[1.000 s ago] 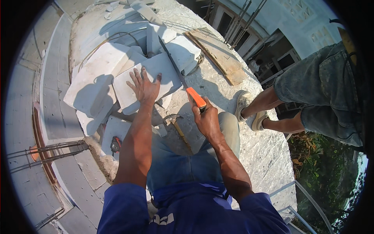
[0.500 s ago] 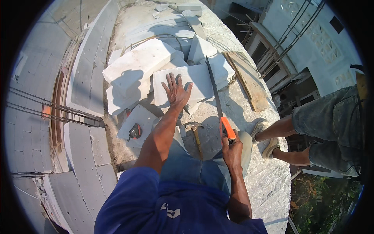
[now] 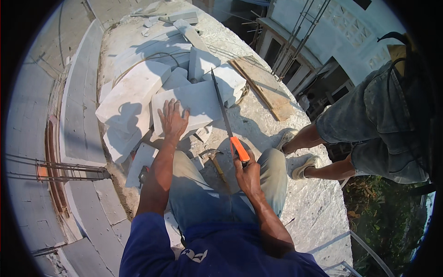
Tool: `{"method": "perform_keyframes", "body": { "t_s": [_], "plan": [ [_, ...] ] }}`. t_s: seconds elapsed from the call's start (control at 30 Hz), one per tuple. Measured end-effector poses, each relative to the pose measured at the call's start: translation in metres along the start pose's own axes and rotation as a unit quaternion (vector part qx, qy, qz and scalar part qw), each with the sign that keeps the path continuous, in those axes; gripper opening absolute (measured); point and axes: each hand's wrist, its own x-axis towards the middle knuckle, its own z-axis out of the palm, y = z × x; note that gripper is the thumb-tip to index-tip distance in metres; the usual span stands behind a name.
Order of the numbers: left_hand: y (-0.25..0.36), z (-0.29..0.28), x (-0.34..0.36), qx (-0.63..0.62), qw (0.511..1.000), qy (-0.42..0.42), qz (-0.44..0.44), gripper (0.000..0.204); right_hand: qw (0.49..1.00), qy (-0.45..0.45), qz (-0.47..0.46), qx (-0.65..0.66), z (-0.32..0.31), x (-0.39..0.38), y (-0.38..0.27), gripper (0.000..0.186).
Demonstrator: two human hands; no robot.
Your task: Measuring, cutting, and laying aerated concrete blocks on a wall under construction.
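Observation:
My left hand (image 3: 173,119) rests flat with fingers spread on a white lightweight concrete block (image 3: 203,104). My right hand (image 3: 249,174) is wrapped round the orange handle of a handsaw (image 3: 223,110). Its dark blade points away from me along the block's right end; whether the teeth touch the block, I cannot tell. Between my knees lies a claw hammer (image 3: 216,165) with a yellowish handle. A tape measure (image 3: 144,174) shows only partly beside my left forearm, on a smaller white slab (image 3: 140,159).
More white blocks (image 3: 134,87) are piled beyond and left of the held one. A wooden board (image 3: 270,94) lies at the right. Another person's legs (image 3: 355,124) stand close on my right, near the ledge's drop-off. A block wall (image 3: 83,115) with projecting steel rods runs along the left.
My view has swung right, so the blocks sit further left in the picture. The left hand stays on the block and the right keeps hold of the saw. My forearm now covers much of the tape measure.

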Motion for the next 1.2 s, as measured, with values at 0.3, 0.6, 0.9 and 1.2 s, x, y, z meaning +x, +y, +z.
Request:
{"method": "perform_keyframes", "body": {
  "t_s": [0.3,0.6,0.9,1.2],
  "plan": [
    [0.065,0.028,0.022,0.008,0.999,0.015,0.030,0.071,0.999,-0.029,0.032,-0.021,-0.014,-0.053,-0.017,0.021],
    [0.076,0.020,0.027,-0.008,1.000,0.017,0.010,0.071,0.999,-0.032,0.018,-0.029,0.009,0.017,0.007,0.024],
    [0.066,0.026,0.021,0.017,0.999,-0.024,-0.024,0.072,0.997,-0.044,0.061,-0.009,-0.038,-0.088,-0.003,0.027],
    [0.069,0.031,0.028,0.042,0.999,0.000,-0.002,0.072,1.000,-0.006,0.000,-0.027,0.009,0.038,0.001,0.023]
  ]
}}
